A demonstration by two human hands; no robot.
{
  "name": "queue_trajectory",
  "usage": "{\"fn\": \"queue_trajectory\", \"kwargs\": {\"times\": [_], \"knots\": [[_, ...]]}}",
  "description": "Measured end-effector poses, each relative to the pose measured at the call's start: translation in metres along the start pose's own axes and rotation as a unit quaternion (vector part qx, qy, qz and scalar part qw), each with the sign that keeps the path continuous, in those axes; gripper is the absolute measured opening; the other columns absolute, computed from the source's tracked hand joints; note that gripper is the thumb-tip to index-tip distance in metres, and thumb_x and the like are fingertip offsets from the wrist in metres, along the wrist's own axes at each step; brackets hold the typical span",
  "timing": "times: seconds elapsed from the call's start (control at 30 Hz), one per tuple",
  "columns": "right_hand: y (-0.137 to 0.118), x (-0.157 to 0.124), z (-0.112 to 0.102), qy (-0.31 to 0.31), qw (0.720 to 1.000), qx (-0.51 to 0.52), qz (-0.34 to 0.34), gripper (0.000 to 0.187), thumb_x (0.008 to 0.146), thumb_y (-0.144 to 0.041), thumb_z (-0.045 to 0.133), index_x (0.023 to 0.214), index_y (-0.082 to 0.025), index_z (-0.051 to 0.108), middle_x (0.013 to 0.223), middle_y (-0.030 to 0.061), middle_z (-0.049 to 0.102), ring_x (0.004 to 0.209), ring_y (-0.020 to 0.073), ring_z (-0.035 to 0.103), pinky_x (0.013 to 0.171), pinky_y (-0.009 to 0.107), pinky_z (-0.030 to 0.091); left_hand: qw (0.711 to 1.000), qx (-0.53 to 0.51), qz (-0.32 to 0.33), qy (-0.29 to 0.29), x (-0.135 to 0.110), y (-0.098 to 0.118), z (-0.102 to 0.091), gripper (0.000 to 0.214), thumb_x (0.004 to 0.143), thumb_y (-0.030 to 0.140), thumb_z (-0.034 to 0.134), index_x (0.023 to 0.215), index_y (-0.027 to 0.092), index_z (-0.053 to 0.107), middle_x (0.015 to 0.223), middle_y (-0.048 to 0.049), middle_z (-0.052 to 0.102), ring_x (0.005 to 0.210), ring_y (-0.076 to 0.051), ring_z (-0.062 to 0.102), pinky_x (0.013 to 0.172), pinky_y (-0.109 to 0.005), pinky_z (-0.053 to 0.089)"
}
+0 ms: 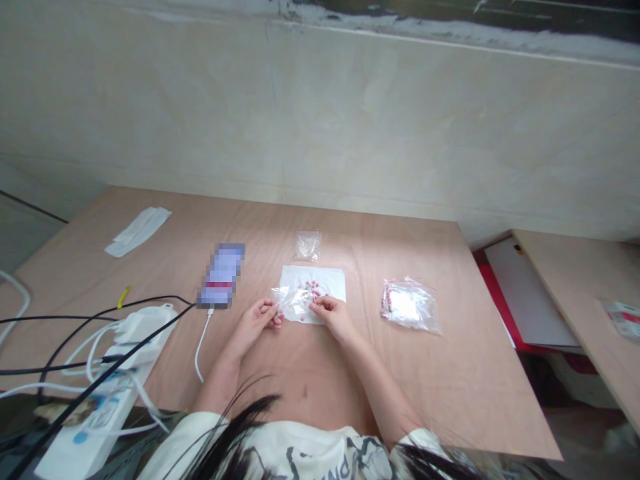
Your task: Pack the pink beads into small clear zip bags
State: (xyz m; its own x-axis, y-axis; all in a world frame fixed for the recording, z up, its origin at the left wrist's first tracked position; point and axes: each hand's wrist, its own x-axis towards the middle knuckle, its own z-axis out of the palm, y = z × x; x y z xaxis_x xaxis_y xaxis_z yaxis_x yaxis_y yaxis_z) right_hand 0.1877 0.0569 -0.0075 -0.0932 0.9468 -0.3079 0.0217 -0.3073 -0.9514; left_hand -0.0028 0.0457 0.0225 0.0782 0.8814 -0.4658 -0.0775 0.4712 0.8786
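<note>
My left hand (257, 320) and my right hand (327, 316) pinch the edges of a small clear plastic bag (293, 302) between them. The bag hangs over the near part of a white paper sheet (325, 279). Several small pink beads (311, 290) lie on the sheet just beyond the bag, and some may be inside it, though the glare hides this. Another small clear bag (307, 246) lies flat beyond the sheet. To the right of my right hand lies a larger clear bag (409, 305) with red marks along one edge.
A phone (221, 275), its screen blurred, lies left of the sheet with a white cable. Further left are a white cloth (137, 231), a yellow clip (123, 297), a white adapter (143, 325) and a power strip (95, 427). A wall backs the wooden table (400, 373).
</note>
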Motion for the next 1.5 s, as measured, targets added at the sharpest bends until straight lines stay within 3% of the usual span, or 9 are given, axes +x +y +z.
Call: {"fn": "queue_trajectory", "kwargs": {"times": [0.33,0.57,0.97,1.03,1.1,1.2,1.27,1.37,1.5], "knots": [[0.010,0.004,-0.002,-0.010,1.000,0.027,0.010,0.021,0.062,-0.037,0.061,0.061,-0.016,0.059,0.052,-0.0039,0.046,0.048,0.0077,0.035,0.047,0.021,0.024,0.997,0.075,0.023,0.017,0.001,0.007,0.003,0.029,0.065,0.040,0.058,0.073,0.016,0.044,0.049,0.0086,0.048,0.034,-0.003,0.039,0.033,-0.014,0.029],[0.017,0.008,-0.002,-0.012,0.999,0.044,0.026,0.026,0.060,-0.041,0.062,0.061,-0.015,0.059,0.050,-0.0045,0.044,0.046,0.0070,0.033,0.046,0.021,0.022,0.993,0.090,0.067,0.039,0.000,0.019,0.010,0.029,0.066,0.038,0.057,0.079,0.017,0.043,0.046,0.0109,0.044,0.034,-0.003,0.035,0.034,-0.014,0.023],[-0.013,-0.004,-0.007,-0.040,0.996,0.032,0.066,0.030,0.061,-0.045,0.059,0.064,-0.016,0.056,0.041,-0.0073,0.034,0.038,0.0058,0.025,0.040,0.022,0.018,0.994,0.082,0.065,0.013,-0.002,0.024,0.012,0.030,0.068,0.042,0.054,0.082,0.018,0.044,0.048,0.0098,0.044,0.036,-0.003,0.035,0.036,-0.014,0.023],[-0.019,0.003,-0.016,-0.007,0.998,0.009,0.062,0.030,0.065,-0.047,0.054,0.067,-0.017,0.056,0.041,-0.0069,0.034,0.037,0.0072,0.028,0.041,0.022,0.022,0.996,0.075,0.056,0.007,-0.001,0.022,0.009,0.030,0.068,0.043,0.054,0.081,0.018,0.044,0.049,0.0096,0.044,0.036,-0.004,0.036,0.036,-0.014,0.025],[-0.027,0.023,-0.031,0.103,0.994,-0.041,0.011,0.029,0.067,-0.045,0.052,0.073,-0.017,0.056,0.048,-0.0041,0.041,0.043,0.0103,0.037,0.045,0.024,0.029,0.997,0.065,0.049,0.012,0.000,0.018,0.007,0.031,0.066,0.044,0.056,0.079,0.018,0.044,0.049,0.0091,0.045,0.036,-0.004,0.037,0.037,-0.015,0.027],[-0.041,0.068,-0.055,0.284,0.935,-0.194,-0.089,0.031,0.066,-0.033,0.055,0.091,-0.016,0.054,0.076,0.0056,0.052,0.067,0.0174,0.049,0.060,0.028,0.036,0.997,0.050,0.042,0.031,-0.001,0.014,0.004,0.032,0.064,0.044,0.058,0.079,0.018,0.045,0.049,0.0085,0.045,0.037,-0.005,0.039,0.037,-0.015,0.030],[-0.049,0.100,-0.066,0.297,0.903,-0.289,-0.109,0.032,0.066,-0.023,0.055,0.096,-0.013,0.053,0.092,0.0120,0.051,0.079,0.0206,0.048,0.067,0.030,0.036,0.998,0.043,0.040,0.039,-0.002,0.013,0.002,0.032,0.064,0.043,0.059,0.080,0.018,0.047,0.049,0.0082,0.045,0.038,-0.005,0.039,0.037,-0.015,0.029],[-0.054,0.132,-0.075,0.273,0.895,-0.340,-0.100,0.018,0.067,-0.013,0.049,0.083,-0.011,0.056,0.088,0.0130,0.052,0.076,0.0199,0.048,0.068,0.031,0.035,0.998,0.035,0.036,0.037,-0.003,0.012,-0.002,0.030,0.066,0.042,0.058,0.082,0.018,0.049,0.050,0.0080,0.046,0.038,-0.005,0.039,0.037,-0.015,0.029],[-0.056,0.137,-0.079,0.263,0.897,-0.340,-0.101,0.013,0.069,-0.010,0.043,0.070,-0.012,0.056,0.077,0.0104,0.054,0.072,0.0186,0.048,0.066,0.030,0.034,0.999,0.016,0.035,0.036,-0.001,0.010,-0.009,0.028,0.067,0.039,0.060,0.083,0.019,0.049,0.051,0.0078,0.047,0.039,-0.005,0.040,0.038,-0.014,0.030]]}}
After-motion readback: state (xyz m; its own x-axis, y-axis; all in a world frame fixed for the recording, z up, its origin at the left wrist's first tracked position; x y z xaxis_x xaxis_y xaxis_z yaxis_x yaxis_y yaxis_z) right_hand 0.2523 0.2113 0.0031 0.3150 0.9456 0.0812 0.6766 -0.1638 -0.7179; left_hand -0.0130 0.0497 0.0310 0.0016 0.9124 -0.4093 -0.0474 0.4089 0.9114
